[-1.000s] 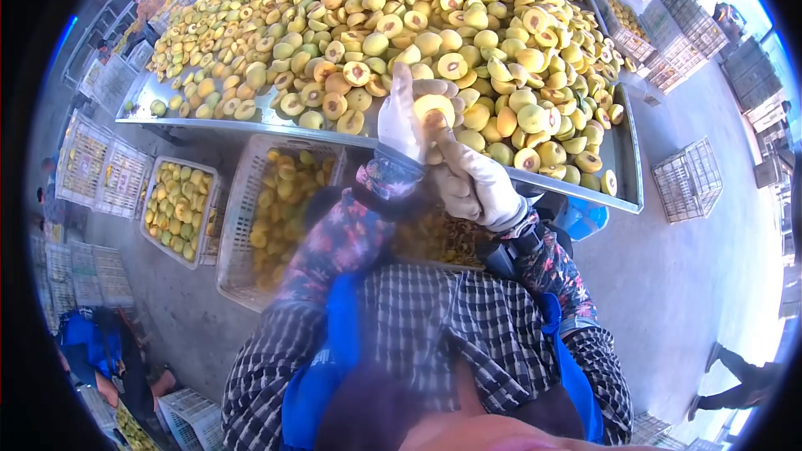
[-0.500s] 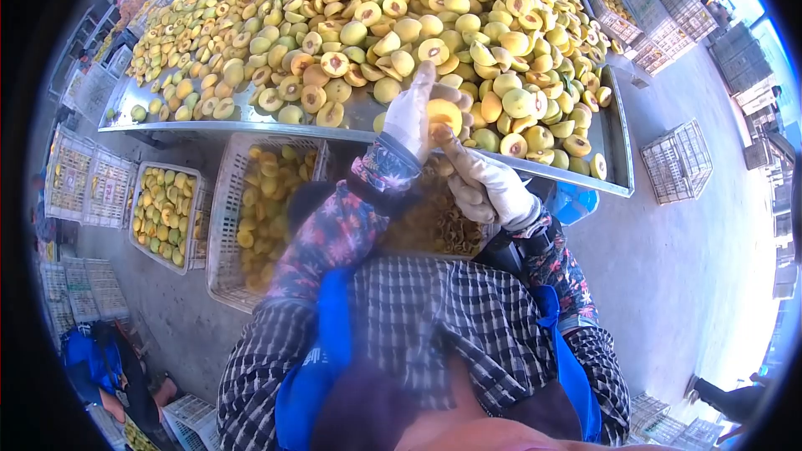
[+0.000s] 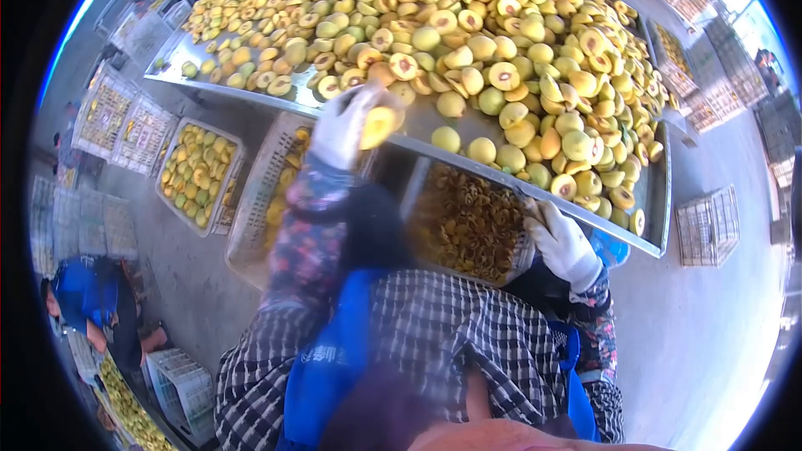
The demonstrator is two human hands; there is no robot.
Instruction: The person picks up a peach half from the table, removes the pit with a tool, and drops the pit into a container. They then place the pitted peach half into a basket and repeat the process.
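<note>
In a white glove, my left hand (image 3: 338, 129) is closed around a yellow peach half (image 3: 379, 127), over the table's front edge and above a crate of peach halves (image 3: 276, 209). My gloved right hand (image 3: 561, 242) is lower right, its fingers curled beside a crate of brown pits and scraps (image 3: 476, 221). A small dark tip shows near those fingers, but what they hold is too small to name. Many peach halves (image 3: 501, 75) lie heaped on the metal table (image 3: 430, 149), some cut side up with reddish centres.
A crate full of peaches (image 3: 199, 174) stands on the floor at left, with stacked crates (image 3: 117, 121) beyond it. Another crate (image 3: 708, 225) is on the floor at right. A person in blue (image 3: 88, 292) sits at lower left.
My hands were together at a peach half over the table edge. My left hand has moved left with a peach half, my right hand down and right. The view has turned.
</note>
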